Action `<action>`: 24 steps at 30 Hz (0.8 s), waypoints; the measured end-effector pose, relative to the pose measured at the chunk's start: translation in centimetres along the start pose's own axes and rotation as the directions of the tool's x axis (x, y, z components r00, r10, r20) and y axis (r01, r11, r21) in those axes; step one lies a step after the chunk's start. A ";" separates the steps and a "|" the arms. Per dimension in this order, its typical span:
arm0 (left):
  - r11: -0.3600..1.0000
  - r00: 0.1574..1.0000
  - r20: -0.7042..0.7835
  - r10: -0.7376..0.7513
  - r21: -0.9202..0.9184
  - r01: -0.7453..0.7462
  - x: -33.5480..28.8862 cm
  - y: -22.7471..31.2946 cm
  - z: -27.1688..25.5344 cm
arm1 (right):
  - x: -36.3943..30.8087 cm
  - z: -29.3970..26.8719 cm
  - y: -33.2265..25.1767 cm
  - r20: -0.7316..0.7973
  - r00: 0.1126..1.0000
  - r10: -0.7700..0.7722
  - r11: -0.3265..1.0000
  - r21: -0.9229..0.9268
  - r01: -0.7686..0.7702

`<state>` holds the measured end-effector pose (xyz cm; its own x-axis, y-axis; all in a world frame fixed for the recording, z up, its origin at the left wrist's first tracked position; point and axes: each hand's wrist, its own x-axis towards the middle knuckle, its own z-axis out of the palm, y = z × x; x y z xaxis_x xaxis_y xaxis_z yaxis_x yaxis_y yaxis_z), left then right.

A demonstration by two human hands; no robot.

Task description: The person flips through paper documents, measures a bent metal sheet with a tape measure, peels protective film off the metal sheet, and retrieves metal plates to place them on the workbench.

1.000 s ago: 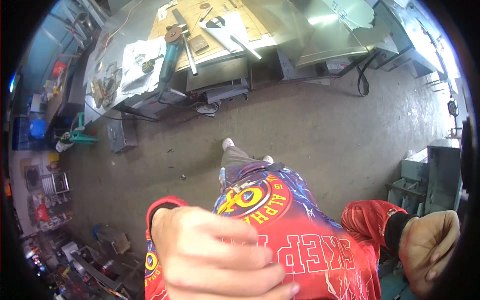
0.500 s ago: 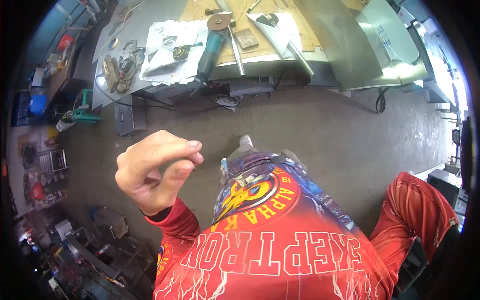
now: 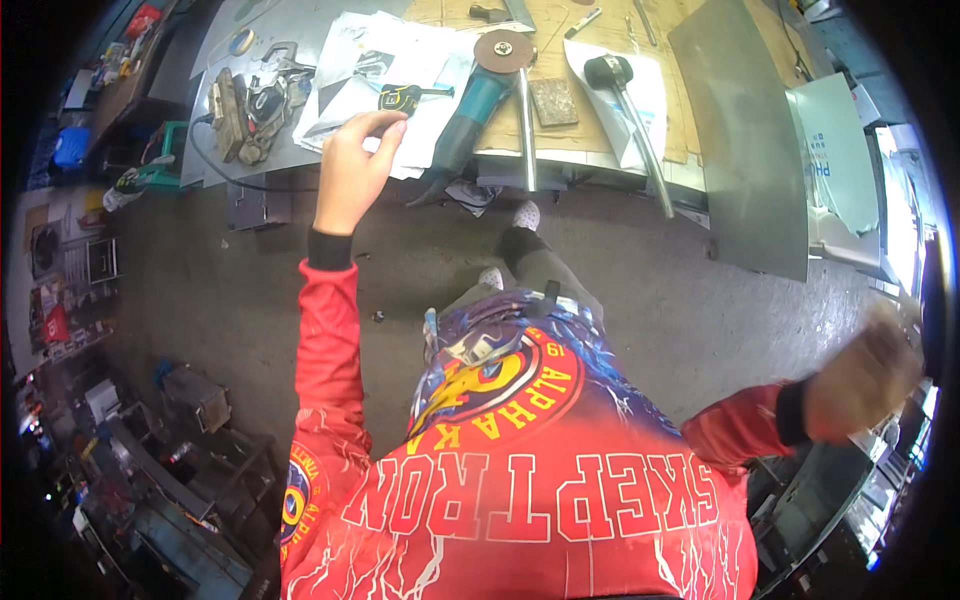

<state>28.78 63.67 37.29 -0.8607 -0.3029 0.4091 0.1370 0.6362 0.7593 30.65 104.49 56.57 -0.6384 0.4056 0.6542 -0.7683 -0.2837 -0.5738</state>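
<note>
My left hand (image 3: 362,165) reaches over the near edge of the workbench (image 3: 625,180). Its fingers are loosely bent, with a gap between thumb and forefinger, and nothing shows in it. Just beyond the fingertips, a black and yellow tape measure (image 3: 399,98) lies on white papers (image 3: 432,62). Right of the papers is a teal angle grinder (image 3: 470,122) with a brown disc (image 3: 504,50). Out at the far right, away from the bench, my right hand (image 3: 862,378) is smeared by motion, so its fingers cannot be read.
A metal tube (image 3: 527,130), a small square plate (image 3: 554,102) and a black-headed mallet (image 3: 640,130) lie on the bench. Clamps (image 3: 262,110) sit at its left. A large metal sheet (image 3: 745,130) overhangs the front edge at right. A green stool (image 3: 160,172) stands on the floor.
My left hand has moved forward from above the floor to the bench edge beside the tape measure. My right hand has come into view. The bench appears nearer, and I have a foot forward.
</note>
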 end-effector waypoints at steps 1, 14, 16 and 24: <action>0.997 0.999 0.002 0.047 0.062 -0.047 0.4 -0.7 0.1 | -1.2 -1.5 2.0 0.215 0.974 0.075 0.948 -0.319 -0.002; 0.763 0.905 0.413 -0.100 0.616 -0.197 4.3 -13.3 6.7 | -5.2 -4.0 11.3 0.503 0.495 0.709 0.629 -0.768 -0.121; 0.753 0.874 0.485 -0.041 0.590 -0.292 4.8 -14.0 7.3 | -4.0 -4.6 10.8 0.439 0.558 0.704 0.598 -0.790 -0.133; 0.907 0.932 0.360 0.033 0.381 -0.179 7.9 -12.6 6.1 | -9.2 -2.4 8.7 0.184 0.702 0.688 0.520 -0.800 -0.300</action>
<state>17.23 57.59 27.87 -0.9746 -0.0060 0.2238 0.0915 0.9016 0.4228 29.96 100.40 44.38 -0.9854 -0.0704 0.1548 -0.1701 0.4256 -0.8888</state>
